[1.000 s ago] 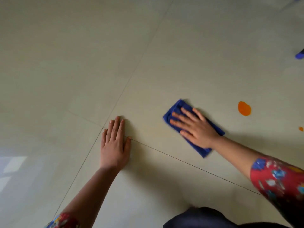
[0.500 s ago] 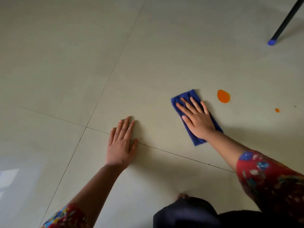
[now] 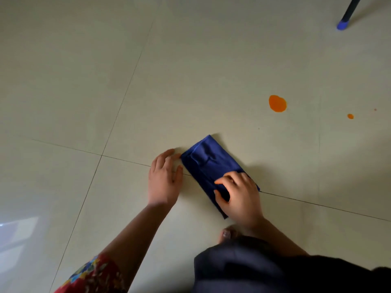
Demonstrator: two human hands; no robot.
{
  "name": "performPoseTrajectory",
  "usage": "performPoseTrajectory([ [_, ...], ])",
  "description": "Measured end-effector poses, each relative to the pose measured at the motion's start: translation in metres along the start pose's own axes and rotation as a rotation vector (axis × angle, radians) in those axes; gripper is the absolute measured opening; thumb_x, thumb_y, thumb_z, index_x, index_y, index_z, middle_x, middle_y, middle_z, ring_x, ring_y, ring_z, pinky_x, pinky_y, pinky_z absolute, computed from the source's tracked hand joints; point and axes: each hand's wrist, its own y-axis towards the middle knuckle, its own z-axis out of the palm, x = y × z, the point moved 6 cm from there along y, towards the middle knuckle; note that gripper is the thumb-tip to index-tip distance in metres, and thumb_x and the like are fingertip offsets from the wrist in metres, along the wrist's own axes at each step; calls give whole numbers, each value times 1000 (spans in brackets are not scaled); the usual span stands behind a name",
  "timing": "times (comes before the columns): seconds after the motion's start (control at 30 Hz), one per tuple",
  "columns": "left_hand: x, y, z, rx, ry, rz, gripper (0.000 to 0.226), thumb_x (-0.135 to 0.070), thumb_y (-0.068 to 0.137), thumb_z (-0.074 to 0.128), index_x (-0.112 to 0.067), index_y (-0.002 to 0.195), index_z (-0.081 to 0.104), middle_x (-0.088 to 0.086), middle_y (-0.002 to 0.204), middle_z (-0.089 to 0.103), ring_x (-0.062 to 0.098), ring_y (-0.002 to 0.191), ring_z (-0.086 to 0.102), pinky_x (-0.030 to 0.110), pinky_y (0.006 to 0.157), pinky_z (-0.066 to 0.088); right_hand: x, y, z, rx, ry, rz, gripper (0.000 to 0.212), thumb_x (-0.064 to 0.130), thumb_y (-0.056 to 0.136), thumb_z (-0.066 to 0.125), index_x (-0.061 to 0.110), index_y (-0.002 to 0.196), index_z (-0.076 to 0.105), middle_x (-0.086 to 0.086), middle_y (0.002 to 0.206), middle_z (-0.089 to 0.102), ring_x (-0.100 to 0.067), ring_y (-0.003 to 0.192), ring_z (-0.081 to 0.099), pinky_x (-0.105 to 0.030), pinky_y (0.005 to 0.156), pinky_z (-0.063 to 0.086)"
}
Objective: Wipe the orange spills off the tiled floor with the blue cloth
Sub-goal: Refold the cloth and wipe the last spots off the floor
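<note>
The folded blue cloth lies on the pale tiled floor, across a grout line. My right hand sits on its near end, fingers curled and thumb tucked in, gripping the fabric. My left hand rests flat on the floor just left of the cloth, its fingertips touching the cloth's left corner. A large orange spill lies beyond the cloth to the right, apart from it. A small orange drop sits further right.
A dark chair leg with a blue foot cap stands at the top right. My bare toe and dark clothing are close below the cloth. Grout lines cross at the left.
The cloth has slid back toward me and away from the orange spill. My right hand went from flat on it to curled around its near end. My left hand shifted right to the cloth's corner.
</note>
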Motion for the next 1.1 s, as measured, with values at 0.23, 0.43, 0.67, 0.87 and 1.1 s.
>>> performPoseTrajectory([
  [0.23,-4,8,-1,-10,-281,-162,33,-18,94,56,-22,127,56,-7,128,52,14,111,56,17,80,43,-28,61,-27,36,850,678,20,10,94,54,23,79,53,9,68,54,-1,59,46,-26,65,37],
  [0.43,-45,51,-13,309,-674,-130,47,-10,84,70,-12,127,52,-3,119,61,11,116,57,12,89,45,11,115,-51,382,1466,553,23,11,92,49,20,81,67,1,82,66,-11,82,62,-27,80,50],
  [0.67,-53,81,-44,497,-618,-58,12,-4,93,53,0,85,62,7,82,58,15,79,53,23,79,41,5,130,-56,152,2089,765,54,54,94,38,16,113,71,-7,108,74,-24,102,70,-34,88,55],
  [0.87,-18,86,-65,231,-602,-193,22,-15,100,42,-15,84,56,2,80,53,17,78,48,34,76,44,5,73,4,361,1870,1107,63,63,90,46,13,123,64,-14,124,66,-31,117,62,-43,99,46],
  [1.1,-11,80,-78,233,-798,-319,20,-30,82,62,-19,66,57,-2,69,53,17,66,49,27,64,43,0,106,-36,198,1441,879,14,27,93,60,18,99,68,-1,92,74,-16,90,70,-28,77,53],
])
